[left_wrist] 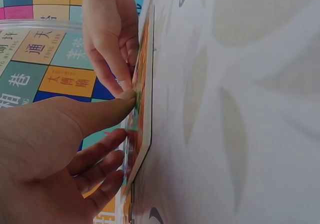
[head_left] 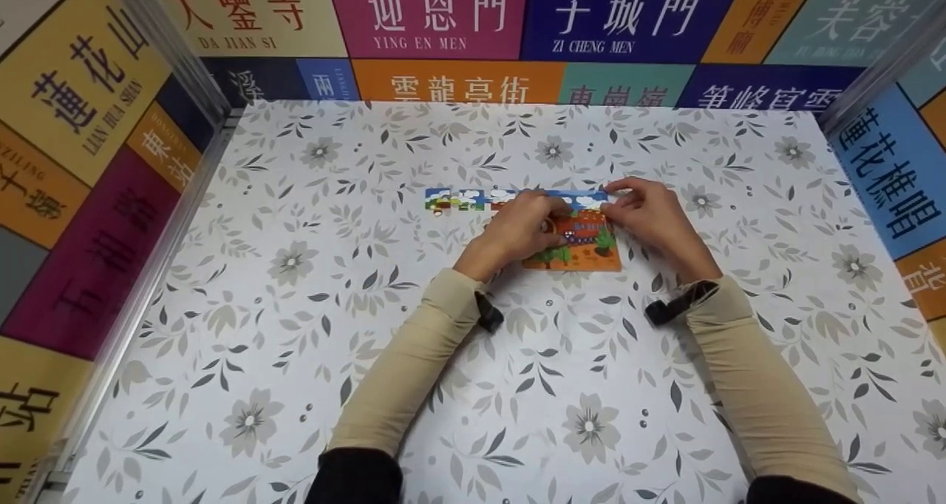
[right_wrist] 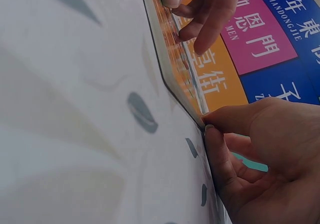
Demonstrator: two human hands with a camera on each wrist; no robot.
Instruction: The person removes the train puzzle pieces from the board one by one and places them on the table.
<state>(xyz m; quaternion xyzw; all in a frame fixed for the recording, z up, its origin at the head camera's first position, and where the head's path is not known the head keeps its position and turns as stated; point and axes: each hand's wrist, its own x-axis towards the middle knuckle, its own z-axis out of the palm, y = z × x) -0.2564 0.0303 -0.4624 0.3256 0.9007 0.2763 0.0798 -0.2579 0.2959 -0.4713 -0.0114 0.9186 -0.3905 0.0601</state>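
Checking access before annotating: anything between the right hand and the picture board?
Nothing visible. The right hand's fingertips are at the picture board's right edge. The left hand covers part of its left side; small picture pieces lie farther left.

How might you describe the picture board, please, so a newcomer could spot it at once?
On the floral tabletop, find the left hand. The picture board lies partly under it, blue along the board's far edge and orange along its near edge, larger than the small pieces to its left.
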